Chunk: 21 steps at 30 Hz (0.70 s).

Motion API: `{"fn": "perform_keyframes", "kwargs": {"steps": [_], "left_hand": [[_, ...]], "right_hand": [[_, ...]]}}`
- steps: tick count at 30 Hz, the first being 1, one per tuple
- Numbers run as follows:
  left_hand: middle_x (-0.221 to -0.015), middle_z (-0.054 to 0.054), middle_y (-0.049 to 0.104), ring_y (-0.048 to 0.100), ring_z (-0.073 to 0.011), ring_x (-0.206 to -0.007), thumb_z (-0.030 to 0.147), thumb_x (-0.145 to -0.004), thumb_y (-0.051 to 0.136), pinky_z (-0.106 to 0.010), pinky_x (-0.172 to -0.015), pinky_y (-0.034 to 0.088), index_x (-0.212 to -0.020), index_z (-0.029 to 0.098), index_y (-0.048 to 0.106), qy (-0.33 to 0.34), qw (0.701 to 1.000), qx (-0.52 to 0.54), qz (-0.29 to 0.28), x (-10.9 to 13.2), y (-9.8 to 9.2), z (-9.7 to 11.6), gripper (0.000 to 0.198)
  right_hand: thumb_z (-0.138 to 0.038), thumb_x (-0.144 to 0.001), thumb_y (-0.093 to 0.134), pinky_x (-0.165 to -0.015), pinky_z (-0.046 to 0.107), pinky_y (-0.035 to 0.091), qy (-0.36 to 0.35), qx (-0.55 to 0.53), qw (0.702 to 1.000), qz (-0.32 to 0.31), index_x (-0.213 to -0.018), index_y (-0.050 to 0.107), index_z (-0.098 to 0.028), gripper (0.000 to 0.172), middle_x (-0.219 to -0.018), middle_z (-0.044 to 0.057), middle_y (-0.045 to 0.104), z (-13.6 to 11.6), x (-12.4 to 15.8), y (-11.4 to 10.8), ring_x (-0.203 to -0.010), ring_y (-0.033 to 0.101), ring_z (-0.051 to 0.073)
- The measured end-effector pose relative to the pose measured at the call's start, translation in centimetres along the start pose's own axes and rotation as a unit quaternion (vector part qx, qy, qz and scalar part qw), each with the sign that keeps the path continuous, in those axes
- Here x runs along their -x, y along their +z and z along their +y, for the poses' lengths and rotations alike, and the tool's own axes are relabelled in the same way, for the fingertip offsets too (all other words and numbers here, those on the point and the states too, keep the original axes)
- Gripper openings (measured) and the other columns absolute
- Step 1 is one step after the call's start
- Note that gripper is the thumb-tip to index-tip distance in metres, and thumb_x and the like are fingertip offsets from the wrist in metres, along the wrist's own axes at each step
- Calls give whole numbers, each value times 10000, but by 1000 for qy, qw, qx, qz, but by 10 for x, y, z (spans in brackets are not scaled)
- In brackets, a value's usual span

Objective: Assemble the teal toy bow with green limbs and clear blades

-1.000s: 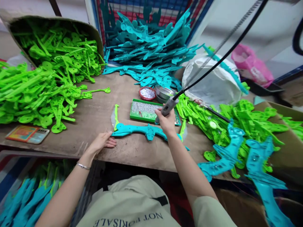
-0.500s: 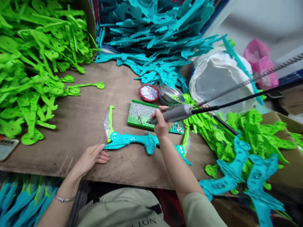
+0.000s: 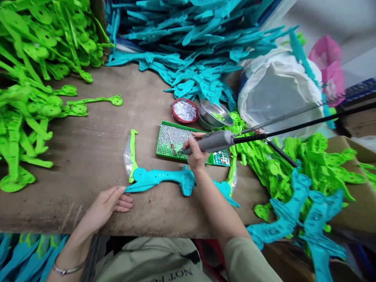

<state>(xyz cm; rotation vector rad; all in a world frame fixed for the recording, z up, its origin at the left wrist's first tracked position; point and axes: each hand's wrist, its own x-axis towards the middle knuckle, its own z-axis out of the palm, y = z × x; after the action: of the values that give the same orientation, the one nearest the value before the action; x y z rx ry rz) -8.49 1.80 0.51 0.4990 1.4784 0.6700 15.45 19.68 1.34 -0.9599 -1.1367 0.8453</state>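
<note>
A teal plastic bow-shaped piece with green limb ends lies flat on the brown workbench in front of me. My left hand rests open on the bench, fingertips touching the piece's left tip. My right hand is closed round a grey electric screwdriver, held nearly level with its tip over a green tray of small screws. A black cable and a metal spring run from the tool to the right.
Piles of green parts fill the left, teal parts the back, mixed green and teal parts the right. A red dish, a metal bowl and a white bag stand behind the tray.
The view has tilted down and closer. The screwdriver swung from steeply tilted to almost level, its tip moving over the screw tray. My left hand stays at the piece's left tip.
</note>
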Motion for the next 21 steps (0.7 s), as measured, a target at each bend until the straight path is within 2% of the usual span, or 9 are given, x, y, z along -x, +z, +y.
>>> {"fn": "perform_keyframes", "kwargs": {"steps": [7, 11, 13, 16, 18, 21], "left_hand": [[-763, -129, 759, 724, -234, -668, 820, -566, 690, -380, -683, 622, -756, 139, 668, 14, 1000, -3, -10, -2, 0, -2, 708], [-760, -126, 756, 722, -225, -656, 794, -592, 688, -368, -676, 618, -778, 137, 657, 31, 999, -2, -14, -3, 1, -3, 683], [-753, -122, 753, 720, -223, -649, 787, -596, 689, -357, -658, 612, -789, 136, 653, 39, 999, 1, -15, -3, 2, -4, 680], [-734, -110, 745, 722, -225, -649, 760, -618, 696, -341, -628, 601, -784, 136, 645, 50, 998, 9, -22, -3, 2, -3, 647], [-723, -101, 740, 724, -223, -650, 723, -658, 697, -331, -621, 596, -787, 135, 646, 55, 998, 17, -31, -3, 2, -2, 605], [-687, -88, 729, 719, -213, -627, 653, -742, 680, -322, -620, 590, -787, 133, 651, 51, 997, 32, -48, -4, 2, -1, 523]], "right_hand": [[-406, -772, 703, -450, 248, 413, 22, 21, 999, -18, -855, 507, -237, 272, -505, -108, 503, 2, -2, 5, -410, 508, 98], [-394, -752, 708, -451, 253, 410, 9, 37, 999, -9, -857, 498, -236, 283, -483, -114, 497, -1, -5, 5, -400, 499, 102], [-371, -750, 708, -453, 256, 410, -7, 29, 1000, 2, -871, 512, -234, 268, -479, -112, 507, -12, -5, 6, -395, 495, 105], [-350, -775, 699, -467, 264, 421, -43, -7, 999, 0, -880, 536, -239, 224, -492, -106, 509, -42, 4, 14, -403, 493, 107], [-332, -807, 684, -489, 280, 444, -54, -42, 997, -43, -899, 554, -251, 179, -495, -102, 497, -65, 19, 24, -415, 490, 113], [-299, -855, 661, -507, 301, 469, -27, -100, 983, -152, -945, 576, -274, 126, -528, -87, 520, -87, 52, 44, -441, 503, 129]]}}
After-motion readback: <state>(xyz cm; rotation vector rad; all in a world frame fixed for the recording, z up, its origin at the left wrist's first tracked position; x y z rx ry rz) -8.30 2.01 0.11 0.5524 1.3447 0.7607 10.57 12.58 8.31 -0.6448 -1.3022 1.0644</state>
